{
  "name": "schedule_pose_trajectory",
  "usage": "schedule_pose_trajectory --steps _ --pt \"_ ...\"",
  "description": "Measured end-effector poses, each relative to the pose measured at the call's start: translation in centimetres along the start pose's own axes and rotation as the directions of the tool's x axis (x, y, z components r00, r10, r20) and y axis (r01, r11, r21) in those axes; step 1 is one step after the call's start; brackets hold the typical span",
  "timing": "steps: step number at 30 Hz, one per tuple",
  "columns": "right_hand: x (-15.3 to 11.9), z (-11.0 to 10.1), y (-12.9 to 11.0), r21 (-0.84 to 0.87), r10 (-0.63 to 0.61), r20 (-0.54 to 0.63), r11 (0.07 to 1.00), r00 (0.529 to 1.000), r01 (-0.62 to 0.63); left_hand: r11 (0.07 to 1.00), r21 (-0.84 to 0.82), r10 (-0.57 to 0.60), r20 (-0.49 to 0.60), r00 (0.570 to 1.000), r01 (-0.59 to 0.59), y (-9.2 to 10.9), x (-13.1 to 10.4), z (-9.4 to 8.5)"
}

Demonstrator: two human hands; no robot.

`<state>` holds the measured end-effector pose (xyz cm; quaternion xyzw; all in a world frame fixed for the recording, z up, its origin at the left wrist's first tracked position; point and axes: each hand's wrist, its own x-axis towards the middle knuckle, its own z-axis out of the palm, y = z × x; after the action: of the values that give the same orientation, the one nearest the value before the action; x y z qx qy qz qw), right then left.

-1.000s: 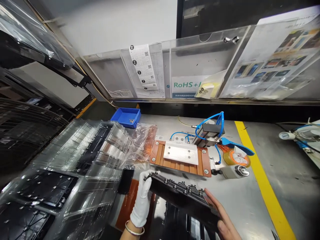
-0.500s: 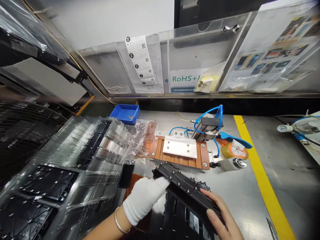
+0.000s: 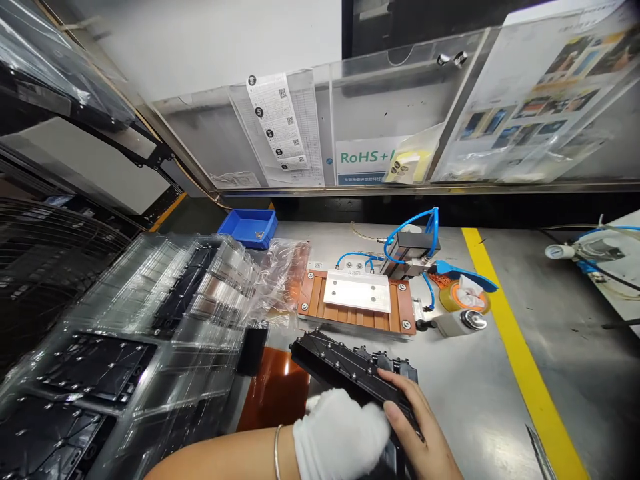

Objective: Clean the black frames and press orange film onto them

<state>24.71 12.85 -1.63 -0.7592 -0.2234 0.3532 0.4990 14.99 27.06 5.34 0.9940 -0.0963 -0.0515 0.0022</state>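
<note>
My right hand, bare, grips the right end of a long black plastic housing with several metal studs along its top. The housing is tilted, held above the bench. My left hand wears a white glove and is curled closed against the housing's near side. Its fingertips are hidden, so anything inside them cannot be made out. More black plastic parts lie behind and below the held housing, partly covered by it and my hands.
At left, stacked clear plastic trays hold black housings. Ahead stands a brown fixture with a metal plate and blue air hoses. A blue bin, a steel-topped bottle, a tape roll and an amber sheet surround the work.
My gloved left hand has moved right along the housing's near side, from its left end towards my right hand. The housing and right hand have shifted slightly left.
</note>
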Motion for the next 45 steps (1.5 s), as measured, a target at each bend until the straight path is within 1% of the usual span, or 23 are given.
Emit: schedule_pose_trajectory --steps 2,3,4,6,8,10,11,12,15,18,20,22,23,26,28,31,33,35,37,39,42,43,45 --pt "-0.1 -0.3 0.0 -0.005 0.015 0.023 1.0 1.0 -0.014 0.997 -0.015 -0.07 -0.039 0.997 0.07 -0.9 -0.3 -0.1" --pt "-0.1 -0.6 0.1 -0.005 0.028 0.039 1.0 0.999 -0.028 0.992 -0.037 -0.124 -0.042 0.991 0.123 -1.7 -0.7 -0.2" --pt "-0.2 -0.9 0.2 -0.005 0.039 0.046 0.999 0.998 -0.039 0.98 -0.062 -0.188 -0.022 0.982 0.187 -2.5 -1.2 -0.2" --pt "-0.4 -1.4 0.4 -0.006 0.047 0.048 0.999 0.998 -0.047 0.947 -0.071 -0.308 0.08 0.948 0.313 -4.3 -2.3 -0.2" --pt "-0.4 -1.8 0.4 -0.013 0.045 0.038 0.999 0.998 -0.045 0.916 0.016 -0.395 0.213 0.894 0.401 -5.8 -3.4 0.0" --pt "-0.3 -1.9 0.1 -0.01 0.051 0.034 0.999 0.998 -0.05 0.895 0.112 -0.444 0.318 0.838 0.431 -6.5 -4.1 0.1" --pt "-0.2 -2.0 -0.2 -0.005 0.064 0.045 0.998 0.997 -0.064 0.892 0.139 -0.451 0.339 0.825 0.43 -6.6 -4.3 0.1" --pt "-0.1 -2.0 -0.6 0.002 0.084 0.058 0.996 0.995 -0.084 0.895 0.147 -0.445 0.342 0.828 0.421 -6.5 -4.4 0.0" --pt "0.0 -2.0 -1.8 0.027 0.155 0.104 0.987 0.982 -0.159 0.922 0.099 -0.386 0.326 0.863 0.375 -5.8 -4.2 -0.4" --pt "-0.2 -1.8 -2.2 0.053 0.186 0.115 0.98 0.976 -0.193 0.914 0.036 -0.395 0.316 0.863 0.405 -5.1 -3.7 -0.7" --pt "-0.4 -1.4 -2.0 0.069 0.176 0.09 0.981 0.98 -0.183 0.905 -0.024 -0.405 0.259 0.877 0.425 -4.7 -3.4 -0.5" --pt "-0.7 -0.8 -1.7 0.079 0.145 0.049 0.986 0.988 -0.148 0.909 -0.085 -0.387 0.194 0.901 0.409 -4.2 -2.9 0.1" --pt "-0.8 -0.5 -1.6 0.078 0.129 0.043 0.988 0.991 -0.132 0.91 -0.1 -0.381 0.18 0.907 0.402 -4.0 -2.6 0.5" --pt "-0.9 0.0 -1.5 0.067 0.112 0.071 0.991 0.991 -0.117 0.896 -0.133 -0.399 0.184 0.898 0.425 -3.2 -1.6 1.9" --pt "-0.9 0.2 -1.5 0.065 0.118 0.068 0.99 0.991 -0.122 0.888 -0.192 -0.389 0.17 0.905 0.418 -2.6 -1.3 2.8" --pt "-0.8 0.6 -1.6 0.064 0.107 0.04 0.992 0.993 -0.11 0.87 -0.305 -0.382 0.082 0.92 0.388 -2.1 -2.1 3.6" --pt "-0.7 0.9 -1.7 0.066 0.072 0.05 0.995 0.996 -0.075 0.852 -0.337 -0.41 0.044 0.911 0.4 -1.8 -3.2 3.7" --pt "-0.5 1.2 -1.8 0.071 0.03 0.046 0.997 0.998 -0.033 0.842 -0.335 -0.439 0.032 0.898 0.424 -1.7 -4.1 3.7" --pt "-0.4 1.2 -1.9 0.069 0.005 0.027 0.998 1.0 -0.007 0.854 -0.303 -0.432 0.043 0.901 0.423 -1.6 -4.2 3.6" --pt "-0.4 1.0 -1.8 0.06 0.001 0.025 0.998 1.0 -0.002 0.878 -0.271 -0.395 0.055 0.917 0.395 -1.9 -3.7 3.3" --pt "-0.7 0.6 -1.1 0.04 0.01 0.053 0.999 0.999 -0.012 0.901 -0.24 -0.355 0.066 0.933 0.36 -3.0 -2.7 2.9" --pt "-0.9 0.5 -0.8 0.032 0.014 0.053 0.999 0.998 -0.015 0.902 -0.223 -0.361 0.084 0.929 0.37 -3.5 -2.6 2.8" --pt "-1.2 0.4 0.0 0.015 0.017 0.038 1.0 0.999 -0.018 0.894 -0.168 -0.396 0.138 0.908 0.415 -4.4 -2.9 2.8"
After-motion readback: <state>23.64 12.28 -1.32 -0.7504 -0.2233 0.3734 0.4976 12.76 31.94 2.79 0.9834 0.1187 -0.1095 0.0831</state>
